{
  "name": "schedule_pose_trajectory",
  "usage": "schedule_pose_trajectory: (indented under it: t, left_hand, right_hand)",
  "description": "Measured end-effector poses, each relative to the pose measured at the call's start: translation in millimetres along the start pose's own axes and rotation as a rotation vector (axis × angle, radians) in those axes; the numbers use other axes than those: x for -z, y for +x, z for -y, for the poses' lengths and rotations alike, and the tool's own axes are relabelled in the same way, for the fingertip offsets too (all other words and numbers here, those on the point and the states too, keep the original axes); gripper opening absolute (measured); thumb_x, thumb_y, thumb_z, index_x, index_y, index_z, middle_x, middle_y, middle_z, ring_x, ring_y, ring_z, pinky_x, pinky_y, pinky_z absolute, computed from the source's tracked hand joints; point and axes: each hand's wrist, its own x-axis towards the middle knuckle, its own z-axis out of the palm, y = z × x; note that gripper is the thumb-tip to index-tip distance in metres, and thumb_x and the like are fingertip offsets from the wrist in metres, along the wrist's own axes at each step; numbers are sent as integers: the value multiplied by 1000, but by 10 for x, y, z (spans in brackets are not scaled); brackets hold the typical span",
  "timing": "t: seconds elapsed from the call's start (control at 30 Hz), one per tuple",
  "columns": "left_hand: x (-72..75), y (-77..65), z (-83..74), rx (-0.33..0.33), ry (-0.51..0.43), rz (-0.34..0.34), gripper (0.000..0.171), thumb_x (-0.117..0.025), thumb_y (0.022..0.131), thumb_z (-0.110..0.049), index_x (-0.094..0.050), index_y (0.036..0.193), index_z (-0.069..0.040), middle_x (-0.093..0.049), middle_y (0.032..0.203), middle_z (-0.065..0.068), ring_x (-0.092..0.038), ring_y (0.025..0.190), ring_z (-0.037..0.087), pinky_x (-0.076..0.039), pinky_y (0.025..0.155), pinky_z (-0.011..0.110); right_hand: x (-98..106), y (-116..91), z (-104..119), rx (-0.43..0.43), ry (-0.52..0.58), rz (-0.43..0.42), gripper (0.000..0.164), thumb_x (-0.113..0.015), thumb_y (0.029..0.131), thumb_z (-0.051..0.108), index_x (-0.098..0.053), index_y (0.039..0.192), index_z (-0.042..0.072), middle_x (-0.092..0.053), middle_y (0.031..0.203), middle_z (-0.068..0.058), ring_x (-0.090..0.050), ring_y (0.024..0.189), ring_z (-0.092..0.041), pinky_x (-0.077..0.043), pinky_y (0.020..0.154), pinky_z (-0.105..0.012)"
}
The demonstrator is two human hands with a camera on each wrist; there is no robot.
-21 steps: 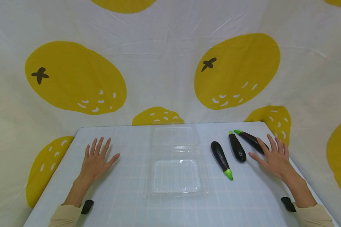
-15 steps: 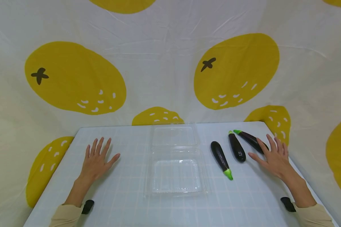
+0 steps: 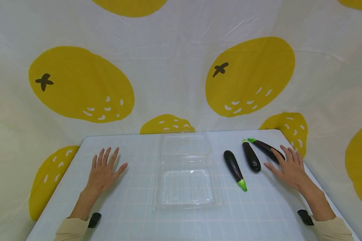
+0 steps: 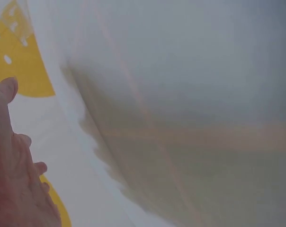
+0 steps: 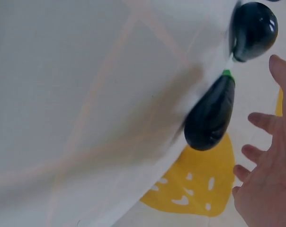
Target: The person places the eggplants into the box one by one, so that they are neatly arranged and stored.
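Note:
Three dark eggplants with green stems lie on the right part of the table: the nearest eggplant (image 3: 233, 166), a middle eggplant (image 3: 251, 156) and a far eggplant (image 3: 266, 149). My right hand (image 3: 291, 170) is spread above the table beside the far eggplant, partly covering its end in the head view. In the right wrist view a gap shows between the fingers and that eggplant (image 5: 210, 113). At the table's left side my left hand (image 3: 101, 175) is spread with nothing in it. Between the hands lies a clear plastic clamshell container (image 3: 187, 187), its lid folded back.
The table (image 3: 132, 214) carries a pale checked cover. Behind it hangs a white cloth (image 3: 169, 73) with large yellow fruit prints. Black bands (image 3: 94, 220) sit at both wrists.
The head view has shifted very slightly. The right hand's fingers have dipped a little; the eggplants and the container lie where they were.

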Motion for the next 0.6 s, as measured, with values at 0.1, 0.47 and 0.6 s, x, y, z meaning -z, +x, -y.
schedule_pose_trajectory:
  t: [0.1,0.47,0.6]
  left_hand:
    - [-4,-4,-2,0,-9,-33,77,-55,102,-51,-32,159,-4,-29,156,34,-20,145,56,-12,118,70]
    - [68,37,-169,24,-21,-157,53,-62,102,-28,-54,137,12,-54,129,38,-54,114,55,-46,96,67]
    - [88,32,-260,35,-57,-185,48,-63,102,-24,-58,133,12,-59,123,36,-58,108,52,-50,88,65]
  right_hand:
    - [-14,3,2,65,17,-57,68,-70,96,39,-46,143,-4,-31,148,-36,-25,135,-57,-11,117,-71]
    - [-16,65,105,216,113,-183,50,-83,82,5,-64,127,-3,-56,130,-26,-49,120,-48,-40,98,-68]
    - [1,76,181,219,137,-167,47,-82,83,1,-63,127,-4,-58,127,-26,-51,117,-48,-43,94,-68]
